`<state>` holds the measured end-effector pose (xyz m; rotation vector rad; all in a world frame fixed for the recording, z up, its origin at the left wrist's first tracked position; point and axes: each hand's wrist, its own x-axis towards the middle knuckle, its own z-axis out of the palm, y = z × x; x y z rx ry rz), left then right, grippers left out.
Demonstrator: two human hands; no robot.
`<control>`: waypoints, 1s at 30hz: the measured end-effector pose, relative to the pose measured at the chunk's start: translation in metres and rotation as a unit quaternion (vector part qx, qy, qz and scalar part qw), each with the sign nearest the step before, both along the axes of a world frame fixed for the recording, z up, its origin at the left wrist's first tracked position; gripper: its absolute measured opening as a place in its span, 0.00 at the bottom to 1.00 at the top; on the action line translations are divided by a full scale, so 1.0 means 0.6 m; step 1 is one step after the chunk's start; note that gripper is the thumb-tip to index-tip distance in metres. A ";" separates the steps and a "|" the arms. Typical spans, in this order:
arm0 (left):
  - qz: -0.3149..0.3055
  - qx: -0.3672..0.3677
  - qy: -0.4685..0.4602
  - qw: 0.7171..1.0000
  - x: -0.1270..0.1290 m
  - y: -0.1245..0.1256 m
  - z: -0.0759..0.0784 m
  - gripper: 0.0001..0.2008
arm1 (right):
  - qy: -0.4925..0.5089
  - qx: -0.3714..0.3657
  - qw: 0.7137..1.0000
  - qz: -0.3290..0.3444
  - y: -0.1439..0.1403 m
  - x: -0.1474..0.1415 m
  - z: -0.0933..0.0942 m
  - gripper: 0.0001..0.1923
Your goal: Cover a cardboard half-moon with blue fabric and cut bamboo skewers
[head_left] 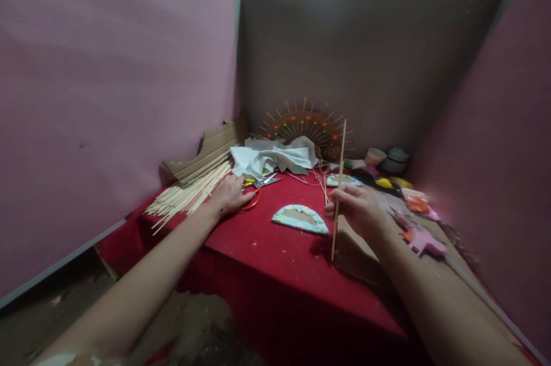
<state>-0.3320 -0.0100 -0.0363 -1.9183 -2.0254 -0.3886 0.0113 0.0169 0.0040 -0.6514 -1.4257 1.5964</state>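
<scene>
Sticks (189, 194), thin and pale, lie in a loose bundle at the left edge of the red tabletop (267, 251), fanning out toward the pink wall. Behind them a torn piece of cardboard (210, 154) leans in the corner. Just right of the bundle, the left hand (230, 194) rests palm down on the tabletop, fingers loosely curled, touching the orange handles of a pair of scissors (258, 188) whose blades point right; whether it grips the handles I cannot tell. A crumpled white cloth (275, 156) sits behind the scissors, and behind that a brown half-round fan piece (305, 125) with spokes and orange dots stands against the back wall. Near the middle of the tabletop lies a small half-moon paper piece (300, 218) with a pale blue rim, flat and apart from both hands. To its right, the right hand (357, 208) is closed around a single long stick (338, 188), held nearly upright, its lower end near the tabletop surface. Farther right lie a pink glue gun (419, 238), small bowls (387, 159) and bright scraps (394, 182).
</scene>
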 end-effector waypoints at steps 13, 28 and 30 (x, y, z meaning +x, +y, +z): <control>0.013 0.020 -0.045 0.999 0.016 -0.017 0.019 0.20 | 0.007 -0.006 1.000 -0.006 0.010 0.002 -0.001 0.13; 0.010 0.140 -0.263 0.955 0.004 -0.005 0.017 0.35 | 0.009 -0.004 0.999 0.037 -0.002 0.003 0.009 0.11; -0.011 0.141 -0.281 0.949 0.003 0.002 0.015 0.37 | 0.009 -0.003 0.999 0.050 -0.002 0.004 0.010 0.10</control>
